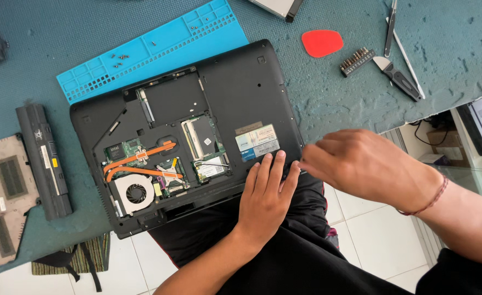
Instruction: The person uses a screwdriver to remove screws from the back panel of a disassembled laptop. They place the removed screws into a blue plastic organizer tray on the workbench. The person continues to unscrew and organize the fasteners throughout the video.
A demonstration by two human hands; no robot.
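A black laptop [241,93] lies upside down on the teal mat, its bottom cover off. Inside show a round fan [135,193], orange heat pipes [137,164] and green boards. My left hand [265,199] lies flat, fingers together, on the laptop's near right corner beside a pale sticker [257,141]. My right hand [361,164] hovers at the laptop's right edge, fingertips pinched toward the corner; whether it holds something small I cannot see.
A blue screw tray [159,46] with several screws lies behind the laptop. A black battery [44,161] and the removed cover [3,202] lie left. A red pick [322,42], bit holder [356,60] and knife [398,78] lie at the right.
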